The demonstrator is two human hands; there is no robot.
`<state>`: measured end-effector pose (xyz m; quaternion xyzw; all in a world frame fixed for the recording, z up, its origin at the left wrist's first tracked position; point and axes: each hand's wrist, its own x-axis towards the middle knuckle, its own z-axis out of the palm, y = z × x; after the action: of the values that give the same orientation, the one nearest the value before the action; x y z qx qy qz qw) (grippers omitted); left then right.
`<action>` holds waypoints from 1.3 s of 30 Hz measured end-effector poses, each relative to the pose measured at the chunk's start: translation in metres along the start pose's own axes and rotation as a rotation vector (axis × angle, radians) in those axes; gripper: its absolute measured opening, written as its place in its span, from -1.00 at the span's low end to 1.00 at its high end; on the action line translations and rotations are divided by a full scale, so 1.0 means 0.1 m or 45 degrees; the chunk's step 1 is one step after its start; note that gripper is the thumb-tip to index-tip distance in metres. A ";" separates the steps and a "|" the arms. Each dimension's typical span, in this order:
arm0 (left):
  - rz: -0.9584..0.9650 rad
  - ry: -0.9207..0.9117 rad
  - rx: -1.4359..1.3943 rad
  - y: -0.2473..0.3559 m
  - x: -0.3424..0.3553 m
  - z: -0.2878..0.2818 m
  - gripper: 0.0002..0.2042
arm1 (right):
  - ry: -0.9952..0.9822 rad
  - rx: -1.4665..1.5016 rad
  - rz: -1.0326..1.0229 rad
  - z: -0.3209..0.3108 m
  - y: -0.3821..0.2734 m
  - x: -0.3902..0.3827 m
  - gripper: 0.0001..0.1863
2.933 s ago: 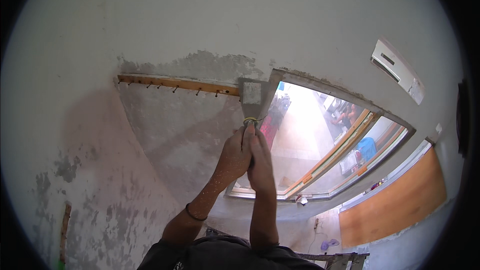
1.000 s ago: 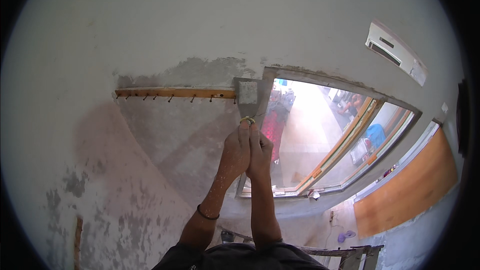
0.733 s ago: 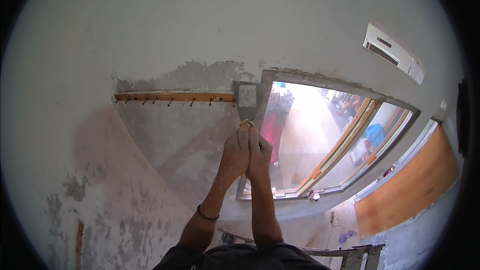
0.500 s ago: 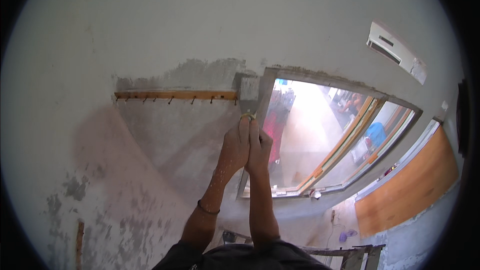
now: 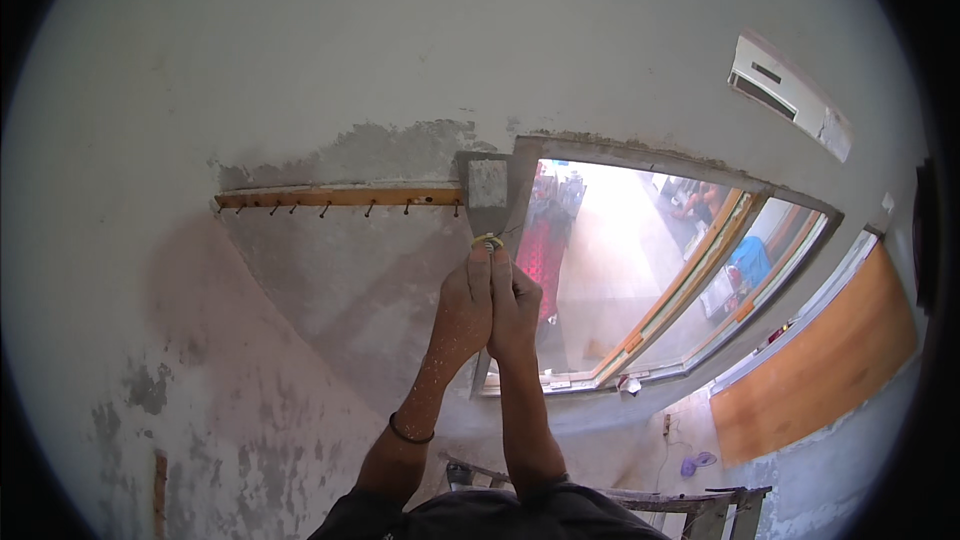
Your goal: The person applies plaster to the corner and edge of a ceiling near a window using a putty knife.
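Observation:
A scraper (image 5: pixel 487 185) with a wide, dusty grey blade points up against the wall, between the right end of a wooden hook rail (image 5: pixel 345 198) and the window frame. Both my hands are closed round its handle, thumbs side by side, just below a yellowish band. My left hand (image 5: pixel 464 307) grips from the left side, and my right hand (image 5: pixel 515 312) presses against it from the right. Most of the handle is hidden by my fingers. Above the rail, a rough grey patch (image 5: pixel 400 148) of bared wall shows where the paint is gone. White specks dot my left forearm.
A window (image 5: pixel 620 260) with wooden sashes lies right of my hands; a person shows beyond it. A white panel (image 5: pixel 790 95) hangs at upper right, with an orange-brown board (image 5: pixel 825 360) below. Wooden framing (image 5: pixel 690 502) stands beneath me, near a purple object (image 5: pixel 697 463).
The view has shifted a little, so rail and window edge sit farther left. My hands and the scraper appear slightly lower and more to the left, with the grip unchanged.

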<state>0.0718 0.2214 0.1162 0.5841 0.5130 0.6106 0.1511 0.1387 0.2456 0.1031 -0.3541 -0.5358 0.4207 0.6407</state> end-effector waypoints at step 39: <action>0.103 -0.038 -0.027 -0.06 -0.04 0.01 -0.63 | 0.058 0.028 -0.102 -0.06 0.21 -0.10 -0.57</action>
<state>0.0713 0.2213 0.1093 0.6117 0.4800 0.6130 0.1401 0.1407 0.2449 0.0795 -0.3348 -0.5302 0.3923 0.6730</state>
